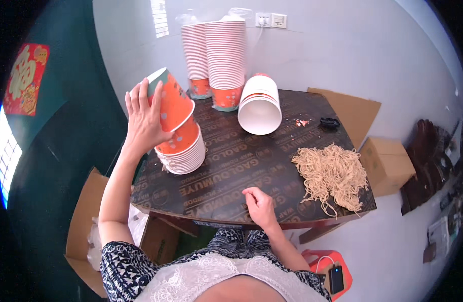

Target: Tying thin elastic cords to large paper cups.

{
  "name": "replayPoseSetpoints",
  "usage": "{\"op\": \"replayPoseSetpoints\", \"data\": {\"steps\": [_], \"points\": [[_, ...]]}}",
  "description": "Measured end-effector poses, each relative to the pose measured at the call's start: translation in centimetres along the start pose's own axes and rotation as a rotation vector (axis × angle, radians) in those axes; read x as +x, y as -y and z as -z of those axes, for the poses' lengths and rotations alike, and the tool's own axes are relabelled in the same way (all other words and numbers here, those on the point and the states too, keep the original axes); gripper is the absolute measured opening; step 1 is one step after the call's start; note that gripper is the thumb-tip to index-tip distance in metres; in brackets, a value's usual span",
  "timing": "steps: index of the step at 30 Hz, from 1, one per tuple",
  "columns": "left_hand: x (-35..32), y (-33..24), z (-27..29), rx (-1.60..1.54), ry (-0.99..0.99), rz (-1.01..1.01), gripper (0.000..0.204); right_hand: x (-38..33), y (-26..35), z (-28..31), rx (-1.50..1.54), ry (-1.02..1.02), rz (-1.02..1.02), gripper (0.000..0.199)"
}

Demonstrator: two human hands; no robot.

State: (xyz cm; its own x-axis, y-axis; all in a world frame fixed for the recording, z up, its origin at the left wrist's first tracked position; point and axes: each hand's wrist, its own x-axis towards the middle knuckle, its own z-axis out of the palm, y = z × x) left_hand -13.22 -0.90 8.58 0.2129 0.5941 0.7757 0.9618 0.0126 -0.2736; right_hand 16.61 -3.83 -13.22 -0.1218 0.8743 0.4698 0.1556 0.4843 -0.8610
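Note:
My left hand is wrapped round an orange and green paper tub, thumb low and fingers over its far side. The tub is tilted, its white rim facing down to the right. Directly beneath it is a stack of upside-down tubs, their white rims bunched near the tabletop. Whether the held tub touches that stack I cannot tell. My right hand rests as a loose fist at the table's near edge, with nothing showing in it. Closest to it on the right lies a tangled heap of tan string.
Two tall stacks of tubs in clear plastic stand by the wall. Several nested white tubs lie sideways on the dark table. A small black object sits near red scraps. Cardboard boxes flank the table.

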Motion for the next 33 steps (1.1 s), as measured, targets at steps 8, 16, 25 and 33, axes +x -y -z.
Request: {"op": "replayPoseSetpoints", "data": {"steps": [8, 16, 25, 33], "points": [[-2.6, -1.9, -1.9, -0.063, 0.019, -0.080, 0.108, 0.1, 0.1, 0.1, -0.035, 0.006, 0.069, 0.012], [-4.6, -5.6, -4.9, -0.242, -0.147, -0.089, 0.077, -0.2, 1.0, 0.6, -0.068, 0.065, 0.022, 0.009], [-6.5, -17.0, -7.9, -0.811, 0.061, -0.372, 0.034, -0.3, 0.2, -0.1, -0.031, -0.013, 0.125, 0.009], [-6.2, -21.4, -11.7, -0.938, 0.164, -0.318, 0.021, -0.5, 0.1, 0.3, 0.004, -0.012, 0.102, 0.008]]}}
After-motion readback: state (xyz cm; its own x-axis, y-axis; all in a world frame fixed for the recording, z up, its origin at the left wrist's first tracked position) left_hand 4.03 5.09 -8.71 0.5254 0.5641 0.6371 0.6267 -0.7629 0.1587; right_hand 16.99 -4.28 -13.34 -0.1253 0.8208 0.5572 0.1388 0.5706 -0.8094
